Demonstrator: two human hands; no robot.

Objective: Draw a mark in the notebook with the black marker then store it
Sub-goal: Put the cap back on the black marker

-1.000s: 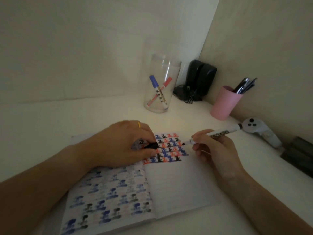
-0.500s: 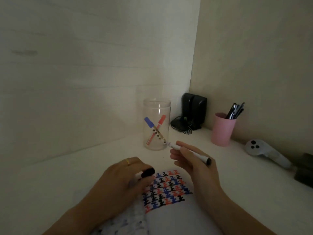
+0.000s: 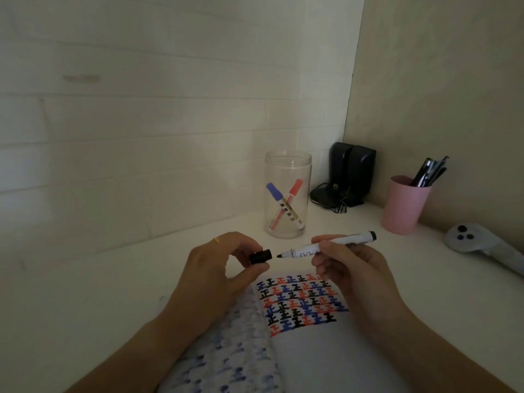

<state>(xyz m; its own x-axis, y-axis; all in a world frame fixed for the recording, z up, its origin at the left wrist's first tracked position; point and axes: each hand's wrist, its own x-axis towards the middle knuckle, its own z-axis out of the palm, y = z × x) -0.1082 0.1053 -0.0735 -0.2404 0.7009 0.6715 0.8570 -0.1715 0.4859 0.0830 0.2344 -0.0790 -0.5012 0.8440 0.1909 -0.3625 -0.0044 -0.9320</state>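
An open notebook (image 3: 312,353) lies on the white desk, its right page carrying rows of black, red and blue marks. Above its top edge my right hand (image 3: 348,268) holds the uncapped black marker (image 3: 326,248) level, tip pointing left. My left hand (image 3: 215,268) pinches the black cap (image 3: 260,256), its open end facing the tip a short gap away. Behind the hands stands a clear jar (image 3: 287,194) with a blue and a red marker crossed inside.
A pink cup (image 3: 402,205) of pens stands at the right by the wall. Black speakers (image 3: 351,174) with a cable sit in the corner. A white controller (image 3: 482,245) lies at the far right. Walls close off the back and right.
Both hands have lifted off the page. The marker has swung round so its tip points left at the cap, and the view has tilted up.
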